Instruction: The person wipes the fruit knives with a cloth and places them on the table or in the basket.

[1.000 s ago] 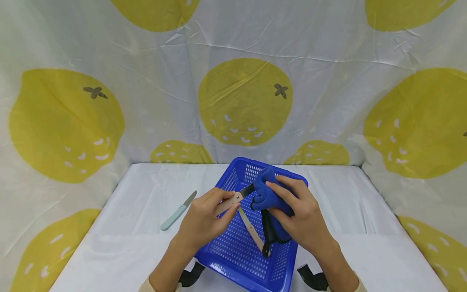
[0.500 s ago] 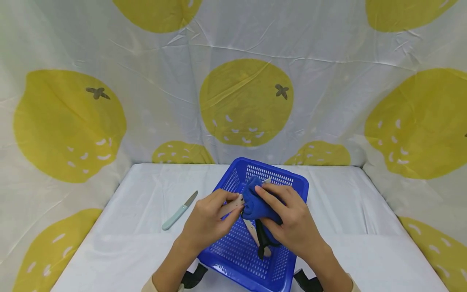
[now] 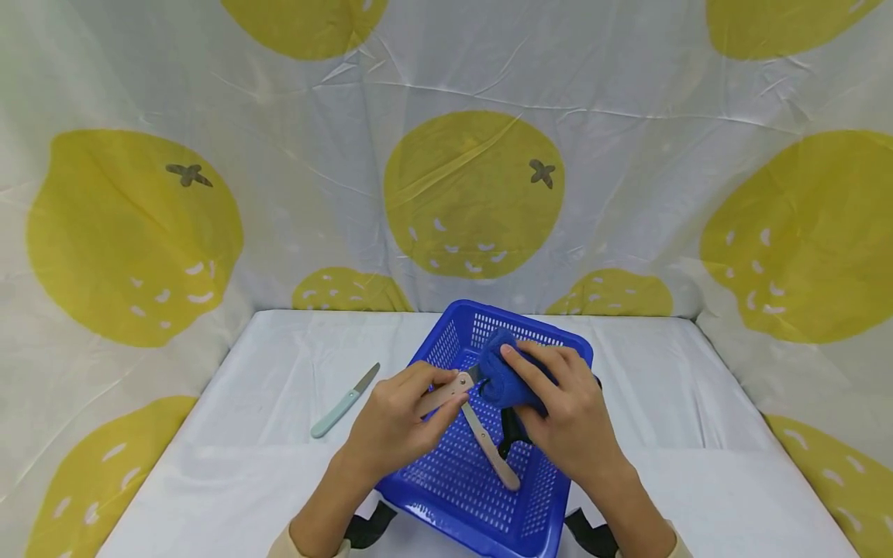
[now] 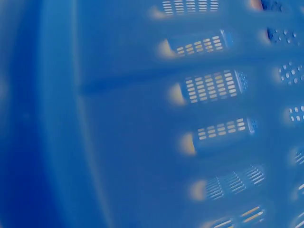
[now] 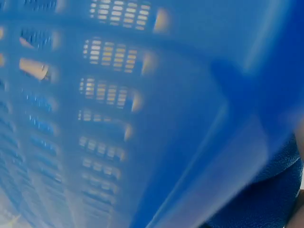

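My left hand [image 3: 394, 418] pinches the beige handle of a knife [image 3: 459, 383] above the basket, its blade pointing right. A blue cloth [image 3: 504, 381] with black edging is bunched in my right hand [image 3: 575, 415] around that blade. Only a short piece of blade shows beside the handle; the cloth hides the rest. Below, a second beige-handled knife [image 3: 494, 453] lies in the blue plastic basket [image 3: 481, 496]. In the right wrist view, part of the cloth [image 5: 270, 202] appears at the lower right, behind the basket wall [image 5: 190, 109].
Left of the basket, a knife with a pale blue-green handle [image 3: 338, 413] lies on the white table cover [image 3: 244, 480]. A lemon-print curtain [image 3: 628, 194] stands behind the table. The basket's slotted wall [image 4: 133, 152] fills the left wrist view.
The cloth slides left along the blade up to the handle, with the tip showing beyond it, then back right, baring a little blade by the handle. My left hand keeps its grip on the knife.
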Motion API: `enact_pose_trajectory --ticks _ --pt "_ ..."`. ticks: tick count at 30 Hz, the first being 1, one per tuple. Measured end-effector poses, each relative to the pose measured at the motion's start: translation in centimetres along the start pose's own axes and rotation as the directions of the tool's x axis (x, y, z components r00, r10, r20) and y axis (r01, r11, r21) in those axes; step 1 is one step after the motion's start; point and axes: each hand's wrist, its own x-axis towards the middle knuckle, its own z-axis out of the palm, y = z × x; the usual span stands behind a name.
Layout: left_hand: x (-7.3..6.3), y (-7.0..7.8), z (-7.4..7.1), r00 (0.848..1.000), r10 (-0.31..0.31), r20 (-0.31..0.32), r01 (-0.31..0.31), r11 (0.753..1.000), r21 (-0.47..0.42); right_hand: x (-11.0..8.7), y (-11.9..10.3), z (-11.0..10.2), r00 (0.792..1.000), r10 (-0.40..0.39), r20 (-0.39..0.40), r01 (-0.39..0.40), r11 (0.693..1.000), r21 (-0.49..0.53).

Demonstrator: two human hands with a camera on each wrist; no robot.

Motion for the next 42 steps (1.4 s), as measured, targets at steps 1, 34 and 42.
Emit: enact_pose_trajectory --ticks 1,34,42 --pt "0.0 0.0 0.0 1.0 0.0 0.002 0.0 1.0 0.0 0.0 0.2 -0.1 1.0 0.012 -0.002 -0.012 1.0 -0.001" --pt "0.2 -0.1 0.1 0.997 -0.078 0.007 0.078 0.997 0.003 0.1 -1.8 -0.6 0.999 -0.026 0.046 0.02 0.991 0.129" --pt "0.2 0.3 0.1 0.998 -0.054 0.038 0.054 0.999 0.0 0.1 -1.9 -0.5 0.997 -0.021 0.074 0.015 0.997 0.079"
